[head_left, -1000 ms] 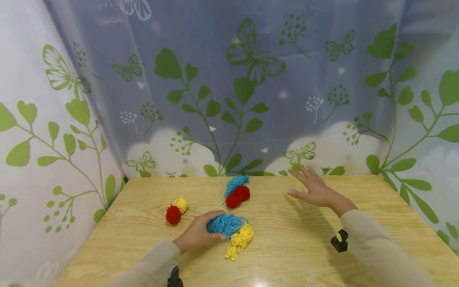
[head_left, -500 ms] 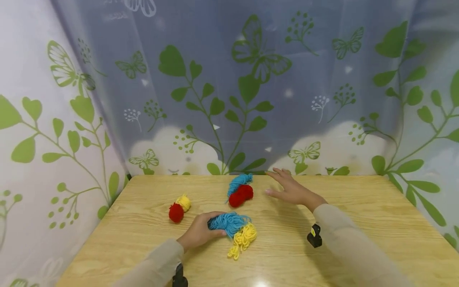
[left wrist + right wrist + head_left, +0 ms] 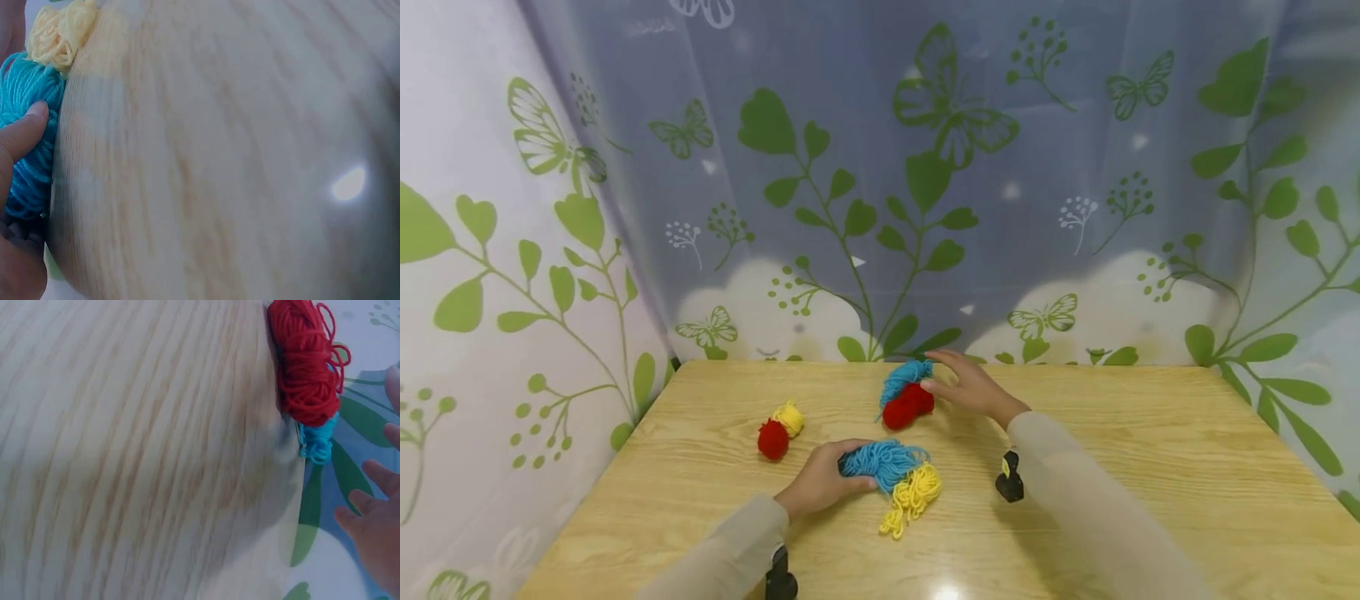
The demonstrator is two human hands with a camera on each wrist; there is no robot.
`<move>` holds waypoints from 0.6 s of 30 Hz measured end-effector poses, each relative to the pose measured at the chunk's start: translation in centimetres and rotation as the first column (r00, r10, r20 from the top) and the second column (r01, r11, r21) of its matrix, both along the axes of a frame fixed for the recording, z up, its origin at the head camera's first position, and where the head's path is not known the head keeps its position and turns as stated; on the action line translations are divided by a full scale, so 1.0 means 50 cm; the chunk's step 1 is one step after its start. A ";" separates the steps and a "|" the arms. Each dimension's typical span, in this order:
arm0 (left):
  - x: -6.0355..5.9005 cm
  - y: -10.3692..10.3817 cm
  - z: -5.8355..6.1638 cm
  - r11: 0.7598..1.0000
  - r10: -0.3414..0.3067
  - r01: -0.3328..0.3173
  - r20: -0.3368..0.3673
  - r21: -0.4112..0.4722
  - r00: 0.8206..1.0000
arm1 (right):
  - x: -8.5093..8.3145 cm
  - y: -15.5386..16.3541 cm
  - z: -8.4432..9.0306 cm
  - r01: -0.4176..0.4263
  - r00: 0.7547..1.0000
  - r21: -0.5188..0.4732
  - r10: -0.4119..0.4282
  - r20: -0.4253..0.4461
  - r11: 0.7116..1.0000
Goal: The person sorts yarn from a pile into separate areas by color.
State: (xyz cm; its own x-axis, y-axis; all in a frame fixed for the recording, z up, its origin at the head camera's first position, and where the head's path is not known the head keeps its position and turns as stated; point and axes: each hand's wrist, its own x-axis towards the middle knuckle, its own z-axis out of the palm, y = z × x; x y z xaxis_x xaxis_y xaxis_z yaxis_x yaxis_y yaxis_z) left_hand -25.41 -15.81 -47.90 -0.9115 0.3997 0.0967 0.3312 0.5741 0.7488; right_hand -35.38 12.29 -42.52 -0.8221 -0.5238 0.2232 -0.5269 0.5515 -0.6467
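My left hand holds a blue yarn skein on the table, thumb along its near side and fingers behind it. In the left wrist view the thumb lies over the blue strands, and something dark shows at the palm end. A yellow yarn skein with loose loops lies against the blue one. At the back of the table, a red yarn skein lies in front of another blue skein. My right hand hovers at their right end, fingers extended and thumb apart, thumb tip overlapping the red skein in the head view.
A red yarn ball and a small yellow yarn bundle sit together at the left of the wooden table. A printed curtain with leaves and butterflies hangs right behind the table's back edge.
My right hand has moved left across the table to the red and blue skeins at the back. The left hand keeps its hold on the near blue skein. The view has shifted slightly.
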 end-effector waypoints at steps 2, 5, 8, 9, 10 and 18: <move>-0.001 0.000 -0.001 1.000 -0.006 0.006 -0.003 0.002 1.000 | -0.004 -0.010 -0.004 0.028 0.999 -0.011 -0.028 0.016 1.000; -0.002 -0.003 -0.003 1.000 -0.012 0.012 0.001 0.001 1.000 | -0.013 -0.029 -0.011 0.077 0.997 -0.011 -0.076 0.034 0.997; -0.002 -0.008 -0.004 1.000 -0.003 0.003 0.001 -0.005 1.000 | -0.024 -0.049 -0.019 0.106 0.994 0.007 -0.106 0.029 0.994; -0.002 -0.009 -0.003 1.000 0.001 -0.001 -0.001 -0.006 1.000 | -0.027 -0.055 -0.022 0.114 0.993 0.014 -0.115 0.028 0.993; -0.003 -0.010 -0.003 1.000 0.003 -0.003 -0.003 -0.006 1.000 | -0.030 -0.059 -0.024 0.121 0.992 0.019 -0.121 0.029 0.993; -0.002 -0.002 -0.001 1.000 -0.020 0.020 -0.009 0.002 1.000 | -0.043 -0.072 -0.031 0.195 0.974 -0.074 -0.184 0.131 0.978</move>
